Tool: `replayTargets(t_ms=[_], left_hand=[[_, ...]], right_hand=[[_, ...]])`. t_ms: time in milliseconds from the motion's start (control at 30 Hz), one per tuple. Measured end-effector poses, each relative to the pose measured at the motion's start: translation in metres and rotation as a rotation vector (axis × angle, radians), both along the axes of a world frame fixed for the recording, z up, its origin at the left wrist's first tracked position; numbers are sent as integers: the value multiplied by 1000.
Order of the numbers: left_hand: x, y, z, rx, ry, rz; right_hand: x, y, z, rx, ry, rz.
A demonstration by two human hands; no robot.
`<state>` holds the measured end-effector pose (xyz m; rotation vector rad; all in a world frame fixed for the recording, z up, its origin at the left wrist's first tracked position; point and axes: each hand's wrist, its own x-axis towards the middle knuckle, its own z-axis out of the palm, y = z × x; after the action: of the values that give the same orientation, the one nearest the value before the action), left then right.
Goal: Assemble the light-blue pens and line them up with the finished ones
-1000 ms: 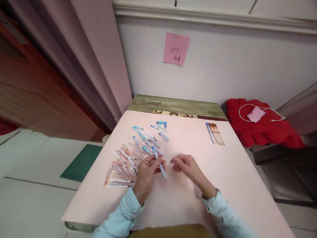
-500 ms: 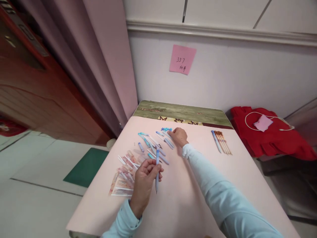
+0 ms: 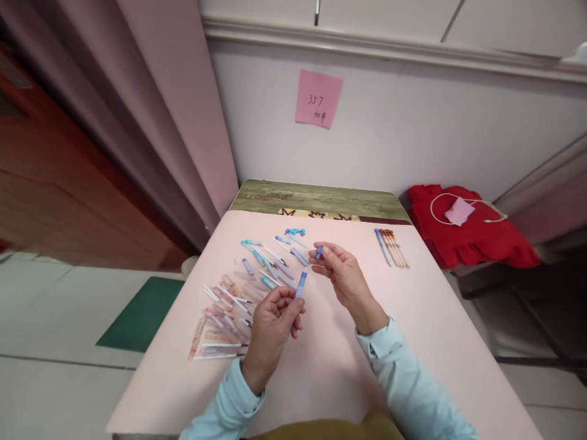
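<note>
My left hand (image 3: 275, 318) is closed round a light-blue pen (image 3: 301, 285), its darker blue top end pointing up and away from me. Just to the right, my right hand (image 3: 342, 275) pinches a small blue pen topper (image 3: 319, 251) between thumb and fingers. The two pieces are apart. Beyond the hands lies a little cluster of blue toppers (image 3: 295, 232). Left of them, blue pen barrels and white refills (image 3: 270, 260) are spread on the table.
Pinkish clear pen parts and refills (image 3: 220, 324) lie at the left of the pale-covered table (image 3: 321, 379). A row of pens with brown and blue tops (image 3: 392, 247) lies at the right. A red cloth-covered stool (image 3: 486, 244) holds a white cable.
My right hand has come back from the topper cluster with a blue topper, nearing the pen. My left hand has tilted the pen slightly. The view has shifted a little.
</note>
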<state>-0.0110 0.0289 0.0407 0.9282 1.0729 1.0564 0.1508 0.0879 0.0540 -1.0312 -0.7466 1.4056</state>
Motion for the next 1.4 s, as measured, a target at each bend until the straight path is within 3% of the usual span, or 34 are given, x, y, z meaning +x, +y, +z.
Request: replayTargets(t_ms=[133,433,833,1100,1400], left_hand=[[7,-5,3,12,18,-43],[11,-20,12,12,16,-45],[18,-35,23,14,29,-60],[17,-47,20,57,-17,-41],[21,-64,13,-46,-208,-89]], right_hand=[[-8,-23,14,-39,118,38],[-6,-38,19,-28,163,51],[4,-58,16,80,15,61],[10,-71,23,-7,121,167],[6,-89,16,8,168,173]])
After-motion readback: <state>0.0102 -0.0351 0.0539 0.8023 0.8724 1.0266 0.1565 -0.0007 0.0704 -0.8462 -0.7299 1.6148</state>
